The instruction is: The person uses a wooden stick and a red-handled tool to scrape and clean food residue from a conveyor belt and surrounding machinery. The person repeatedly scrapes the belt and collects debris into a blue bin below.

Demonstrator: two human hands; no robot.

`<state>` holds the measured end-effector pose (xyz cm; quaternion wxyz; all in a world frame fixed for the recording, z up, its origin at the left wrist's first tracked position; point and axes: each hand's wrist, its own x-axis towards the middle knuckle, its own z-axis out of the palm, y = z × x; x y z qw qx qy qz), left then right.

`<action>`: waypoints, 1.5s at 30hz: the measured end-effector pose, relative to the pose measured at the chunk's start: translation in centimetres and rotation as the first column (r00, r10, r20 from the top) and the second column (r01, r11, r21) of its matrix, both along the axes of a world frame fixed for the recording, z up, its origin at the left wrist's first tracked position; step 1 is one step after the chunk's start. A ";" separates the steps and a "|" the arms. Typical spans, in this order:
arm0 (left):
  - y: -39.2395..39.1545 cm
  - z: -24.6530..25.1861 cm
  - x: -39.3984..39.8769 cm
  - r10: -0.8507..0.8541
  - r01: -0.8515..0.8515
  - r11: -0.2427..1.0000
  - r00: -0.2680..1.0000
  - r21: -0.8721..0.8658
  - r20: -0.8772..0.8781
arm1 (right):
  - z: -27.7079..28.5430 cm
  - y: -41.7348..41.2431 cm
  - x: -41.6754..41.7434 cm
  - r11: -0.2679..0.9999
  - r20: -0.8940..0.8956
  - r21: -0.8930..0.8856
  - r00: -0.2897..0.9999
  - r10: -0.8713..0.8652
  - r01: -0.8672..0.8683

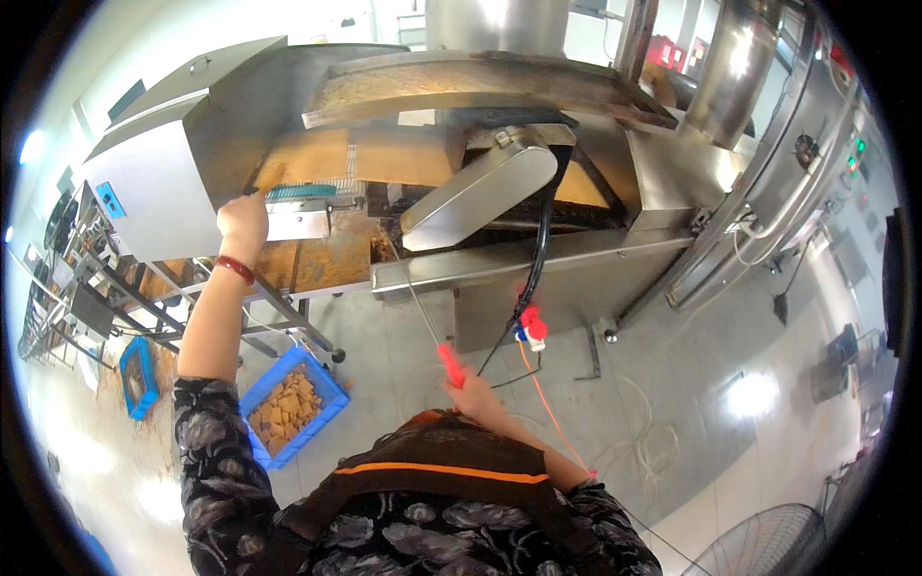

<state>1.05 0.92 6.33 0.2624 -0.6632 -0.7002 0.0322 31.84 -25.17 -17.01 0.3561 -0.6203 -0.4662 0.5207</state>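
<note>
My left hand (243,222) is at the edge of a steel conveyor machine, beside a teal toothed wheel or belt (301,191). Its fingers look curled, and a blurred tan piece (269,176) shows just beyond them; whether they grip it cannot be told. Flat tan sheets (403,162) lie on the machine's wire mesh belt. Low in front of my body, my right hand (475,396) is closed around the red handle (451,366) of a tool. The tool's long thin metal shaft (421,302) points up and away towards the machine, where its tip is blurred.
A steel chain guard (482,191) juts towards me, with a black cable (542,245) hanging by it. On the floor stand a blue crate (317,425) of broken tan pieces and a smaller blue tray (149,381). Loose hoses (652,446) and a fan (763,543) are at right.
</note>
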 end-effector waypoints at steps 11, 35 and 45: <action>-9.0 -11.4 2.5 -0.308 0.214 0.951 0.613 0.222 0.728 | -4.0 0.6 0.4 1.000 0.192 0.003 0.981 -0.003 0.003; -17.2 -16.8 3.9 -0.121 0.049 0.992 0.155 0.115 0.980 | -5.7 3.5 0.2 0.987 0.119 0.121 0.989 0.092 -0.106; -8.5 -12.8 2.3 -0.284 0.172 0.955 0.761 0.241 0.583 | -6.7 4.5 0.1 0.994 -0.008 0.067 0.996 0.084 -0.083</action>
